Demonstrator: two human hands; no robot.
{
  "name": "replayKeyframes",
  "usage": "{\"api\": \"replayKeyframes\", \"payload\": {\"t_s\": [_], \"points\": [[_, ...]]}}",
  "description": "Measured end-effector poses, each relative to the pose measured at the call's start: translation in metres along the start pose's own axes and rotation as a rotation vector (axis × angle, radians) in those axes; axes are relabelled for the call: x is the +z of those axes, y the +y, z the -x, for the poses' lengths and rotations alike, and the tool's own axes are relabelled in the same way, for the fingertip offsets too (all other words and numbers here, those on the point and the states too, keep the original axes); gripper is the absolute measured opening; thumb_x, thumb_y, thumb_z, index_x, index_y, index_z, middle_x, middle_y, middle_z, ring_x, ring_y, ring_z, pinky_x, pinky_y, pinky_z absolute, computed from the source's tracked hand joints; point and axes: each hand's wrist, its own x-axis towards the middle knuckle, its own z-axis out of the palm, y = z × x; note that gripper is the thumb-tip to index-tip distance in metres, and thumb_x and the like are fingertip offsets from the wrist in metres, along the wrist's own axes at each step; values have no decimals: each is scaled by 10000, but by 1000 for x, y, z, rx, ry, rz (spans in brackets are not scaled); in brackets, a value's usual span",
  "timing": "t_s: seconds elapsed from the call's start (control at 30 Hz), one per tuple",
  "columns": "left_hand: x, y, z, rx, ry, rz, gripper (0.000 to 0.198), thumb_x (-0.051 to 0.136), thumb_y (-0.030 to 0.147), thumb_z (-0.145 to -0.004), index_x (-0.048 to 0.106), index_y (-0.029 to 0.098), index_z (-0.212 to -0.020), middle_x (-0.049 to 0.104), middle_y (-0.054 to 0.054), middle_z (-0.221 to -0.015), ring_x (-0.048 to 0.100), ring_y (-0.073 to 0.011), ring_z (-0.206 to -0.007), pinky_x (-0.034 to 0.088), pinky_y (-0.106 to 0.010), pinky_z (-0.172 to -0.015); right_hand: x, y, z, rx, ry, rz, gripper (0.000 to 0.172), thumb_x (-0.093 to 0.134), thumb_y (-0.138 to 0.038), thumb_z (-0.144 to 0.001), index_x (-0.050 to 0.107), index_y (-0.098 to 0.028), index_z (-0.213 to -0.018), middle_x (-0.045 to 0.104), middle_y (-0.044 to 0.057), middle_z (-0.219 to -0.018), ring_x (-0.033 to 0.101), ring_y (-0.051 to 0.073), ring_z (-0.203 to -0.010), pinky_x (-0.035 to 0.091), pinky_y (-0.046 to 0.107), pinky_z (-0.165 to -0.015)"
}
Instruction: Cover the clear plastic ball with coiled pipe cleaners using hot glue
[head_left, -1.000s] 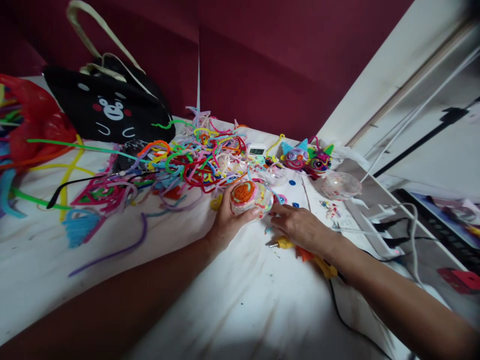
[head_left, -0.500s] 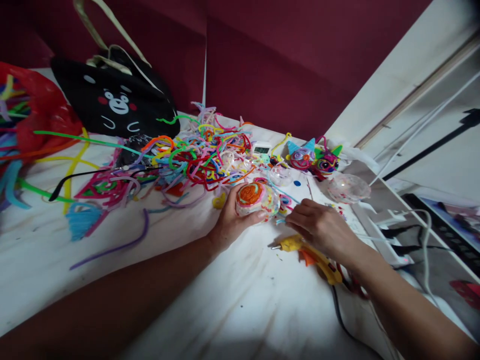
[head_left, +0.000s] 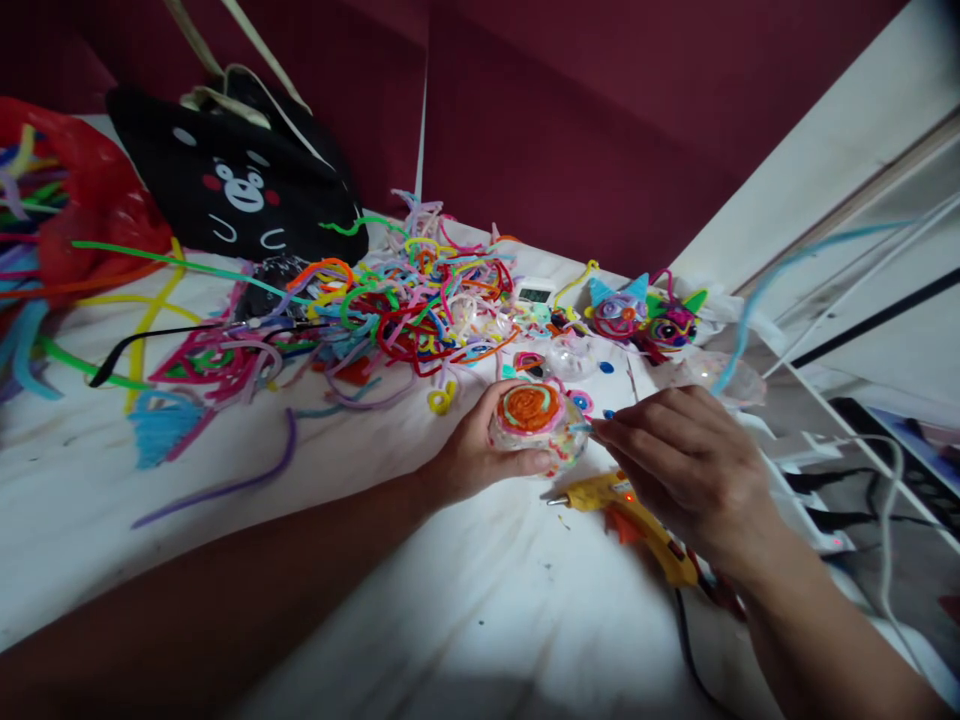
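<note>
My left hand point(head_left: 484, 445) is closed around a clear plastic ball point(head_left: 555, 460) with a coiled orange spiral on top, ringed in pink, with a pale green strand in it. Between the pinched fingers of my right hand point(head_left: 690, 470) is a light blue pipe cleaner point(head_left: 750, 310). Its short end reaches the ball's right side; whether it touches is hard to tell. The long end sweeps up and to the right. Below the right hand, a yellow hot glue gun point(head_left: 637, 515) lies on the table, its metal tip pointing left and a small orange light lit.
A tangled heap of colourful pipe cleaners point(head_left: 420, 300) lies behind the ball. Two decorated balls with pointed ears, one with blue ears point(head_left: 619, 312), stand at the back right. A black bag point(head_left: 240, 190) and a red plastic bag point(head_left: 112, 210) are at the left.
My right hand has come up beside the ball, and the blue pipe cleaner now shows rising from it. The ball has shifted slightly right and down in view.
</note>
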Motion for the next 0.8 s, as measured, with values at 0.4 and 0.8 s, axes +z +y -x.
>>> {"api": "replayKeyframes", "payload": {"t_s": [0.4, 0.8], "points": [[0, -1, 1, -32, -51, -39, 716, 847, 340, -634, 473, 190, -1226, 621, -105, -1203, 583, -305, -1151, 468, -427, -979, 7, 0, 4, -63, -65, 24, 106, 612, -104, -911, 653, -94, -1009, 692, 101, -845, 568, 223, -781, 384, 380, -658], [-2, -1, 0, -48, -45, -60, 742, 831, 294, -633, 458, 149, -1257, 580, -119, -1227, 564, -278, -1137, 442, -409, -997, 5, -3, -7, -143, -61, 88, 118, 568, -107, -944, 673, -102, -891, 710, 94, -832, 565, 222, -767, 356, 379, -640]]}}
